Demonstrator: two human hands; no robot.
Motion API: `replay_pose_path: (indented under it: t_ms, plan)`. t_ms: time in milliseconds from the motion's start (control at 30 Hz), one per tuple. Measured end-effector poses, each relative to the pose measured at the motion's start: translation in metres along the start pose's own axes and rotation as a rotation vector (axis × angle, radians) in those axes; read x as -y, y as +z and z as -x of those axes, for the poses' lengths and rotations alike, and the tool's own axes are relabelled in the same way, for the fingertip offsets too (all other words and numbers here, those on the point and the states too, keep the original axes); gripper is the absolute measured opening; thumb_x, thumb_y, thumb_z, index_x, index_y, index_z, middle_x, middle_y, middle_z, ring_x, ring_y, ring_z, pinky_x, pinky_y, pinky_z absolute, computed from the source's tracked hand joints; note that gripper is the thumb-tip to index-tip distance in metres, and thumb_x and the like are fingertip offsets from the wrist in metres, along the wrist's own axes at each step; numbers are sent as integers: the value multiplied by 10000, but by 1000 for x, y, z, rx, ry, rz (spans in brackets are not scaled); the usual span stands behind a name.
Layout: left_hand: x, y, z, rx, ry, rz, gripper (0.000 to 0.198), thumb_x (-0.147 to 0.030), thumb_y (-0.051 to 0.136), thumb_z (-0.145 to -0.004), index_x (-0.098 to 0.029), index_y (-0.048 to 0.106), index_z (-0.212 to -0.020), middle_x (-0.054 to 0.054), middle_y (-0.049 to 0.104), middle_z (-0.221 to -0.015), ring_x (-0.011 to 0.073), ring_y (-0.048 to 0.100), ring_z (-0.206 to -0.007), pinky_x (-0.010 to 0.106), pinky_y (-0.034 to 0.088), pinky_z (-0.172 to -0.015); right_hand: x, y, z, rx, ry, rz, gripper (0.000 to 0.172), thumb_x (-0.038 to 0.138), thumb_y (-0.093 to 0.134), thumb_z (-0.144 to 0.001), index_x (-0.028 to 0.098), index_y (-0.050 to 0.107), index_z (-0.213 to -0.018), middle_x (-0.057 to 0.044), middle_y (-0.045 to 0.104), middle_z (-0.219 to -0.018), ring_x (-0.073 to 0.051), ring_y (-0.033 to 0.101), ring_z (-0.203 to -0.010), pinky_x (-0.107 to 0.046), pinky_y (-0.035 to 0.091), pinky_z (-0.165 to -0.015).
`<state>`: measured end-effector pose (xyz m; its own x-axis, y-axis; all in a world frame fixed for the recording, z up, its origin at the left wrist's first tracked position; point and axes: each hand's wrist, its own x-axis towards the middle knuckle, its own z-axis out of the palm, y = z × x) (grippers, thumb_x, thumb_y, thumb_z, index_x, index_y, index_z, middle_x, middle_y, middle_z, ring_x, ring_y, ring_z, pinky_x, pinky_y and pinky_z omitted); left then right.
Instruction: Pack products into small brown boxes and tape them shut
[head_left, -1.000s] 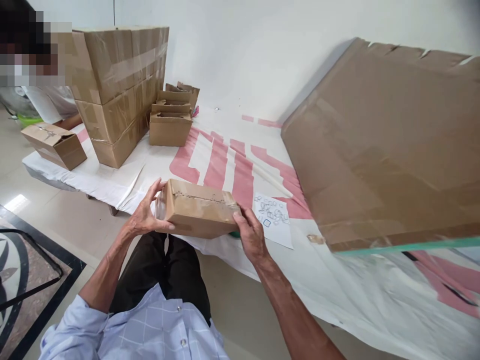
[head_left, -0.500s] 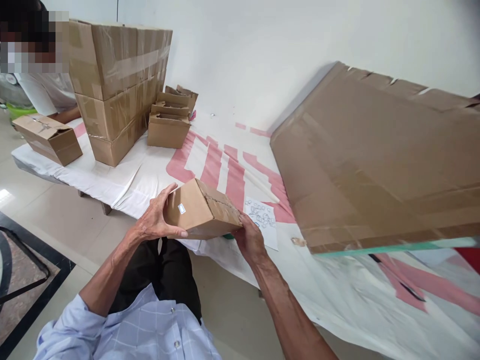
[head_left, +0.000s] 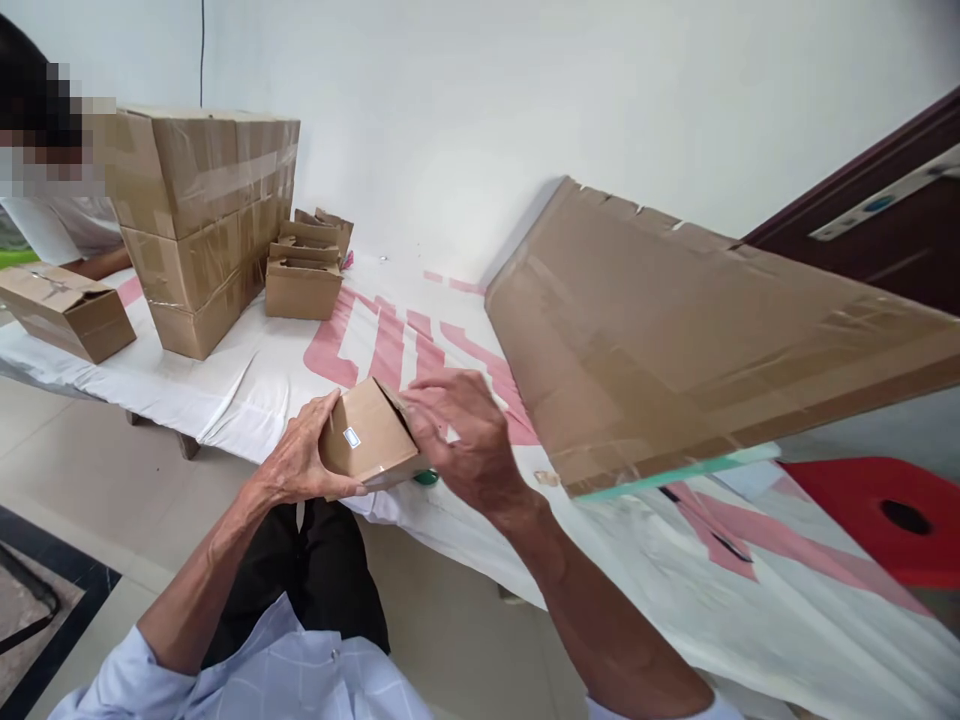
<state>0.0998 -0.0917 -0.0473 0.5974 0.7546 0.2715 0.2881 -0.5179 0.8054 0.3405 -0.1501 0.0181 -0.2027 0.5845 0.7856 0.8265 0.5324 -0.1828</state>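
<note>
A small cardboard box [head_left: 369, 432] with a little white label on its side is tilted at the near edge of the cloth-covered table. My left hand [head_left: 304, 455] grips its left end, thumb below and fingers above. At the top seam, a dark gap shows beside a slightly raised flap. My right hand [head_left: 469, 435] is closed at that flap's edge, thumb and fingertips pinched together. It hides the right part of the box. A round green thing [head_left: 426, 478] shows below the box, partly covered.
Large taped cartons [head_left: 202, 220] are stacked at the left, with smaller open boxes [head_left: 304, 290] beside them. Another box [head_left: 67, 315] lies near a co-worker [head_left: 67, 225]. A big cardboard sheet [head_left: 675, 340] leans at the right, near a red stool [head_left: 877, 510].
My right hand has left the box's right end and moved up to the top seam, where a gap now shows. My left hand keeps its hold. The view has shifted right.
</note>
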Motion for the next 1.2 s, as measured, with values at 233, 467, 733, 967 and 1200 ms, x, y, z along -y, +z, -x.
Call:
replay_pose_path:
  t_ms: [233,467,733,967,1200]
  plan:
    - [-27,4,-4,-46,-15,-69,1073,-408,978,-581,-244,492,-1524,163,604,-1474,447,538,-1431,636,433,-1209,26,9,-18,308,-379,311,170,100,617,-1004,189,757,-964,-96,747,-1063,-256,602,-1058,-374,482,-896]
    - [-30,7,-5,-52,-7,-82,1086,-404,986,-595,-247,471,-1538,169,564,-1549,430,531,-1448,629,428,-1211,18,10,-15,331,-431,395,120,94,663,-963,174,742,-920,-115,730,-1094,-262,561,-1066,-382,425,-909]
    - [-36,7,-8,-39,-12,-101,1009,-399,980,-606,-249,521,-1491,169,596,-1505,446,532,-1450,643,440,-1198,16,6,-13,374,-446,401,126,84,665,-955,159,765,-964,-131,724,-1090,-274,551,-1066,-397,390,-886]
    - [-36,9,-9,-43,-23,-108,1093,-426,985,-603,-236,471,-1549,194,548,-1575,458,498,-1492,645,424,-1216,14,7,-11,384,-442,396,131,94,662,-963,160,772,-985,-121,711,-1070,-269,534,-1043,-401,379,-896]
    - [-38,9,-8,-38,-29,-93,1083,-396,980,-612,-244,460,-1550,191,555,-1578,447,499,-1496,653,393,-1234,16,12,-11,392,-413,393,139,109,640,-986,161,769,-993,-125,716,-1064,-283,530,-1052,-416,371,-886]
